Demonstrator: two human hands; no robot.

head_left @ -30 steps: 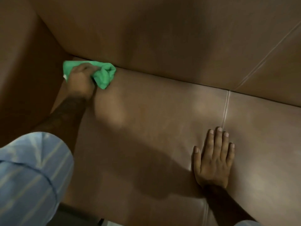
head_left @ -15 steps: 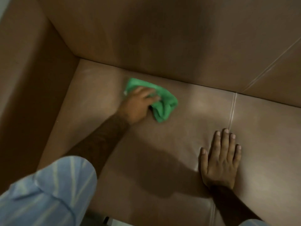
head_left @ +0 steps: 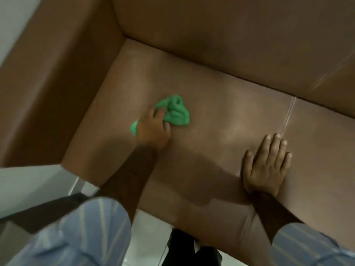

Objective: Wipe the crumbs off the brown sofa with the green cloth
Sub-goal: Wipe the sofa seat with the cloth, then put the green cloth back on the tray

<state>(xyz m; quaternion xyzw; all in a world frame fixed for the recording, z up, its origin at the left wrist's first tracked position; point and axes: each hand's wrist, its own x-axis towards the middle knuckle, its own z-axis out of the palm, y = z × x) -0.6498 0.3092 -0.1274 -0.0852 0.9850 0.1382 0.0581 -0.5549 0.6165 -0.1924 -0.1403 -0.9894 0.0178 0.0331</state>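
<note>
The brown sofa (head_left: 221, 116) fills the head view, its seat cushion in the middle. My left hand (head_left: 153, 129) grips a bunched green cloth (head_left: 176, 111) and presses it on the left seat cushion, near the cushion's middle. My right hand (head_left: 266, 166) lies flat with fingers spread on the seat near the front edge, just left of the seam (head_left: 287, 120) between two cushions. It holds nothing. No crumbs are clear enough to make out on the leather.
The sofa's left armrest (head_left: 63, 89) rises at the left, the backrest (head_left: 230, 35) at the top. Pale floor (head_left: 149, 231) and a grey wall (head_left: 13, 25) show beyond the sofa's front and left. My striped blue sleeves frame the bottom.
My left hand has dragged the green cloth from the back left corner of the seat out toward the cushion's middle and front. My right hand has stayed planted by the seam.
</note>
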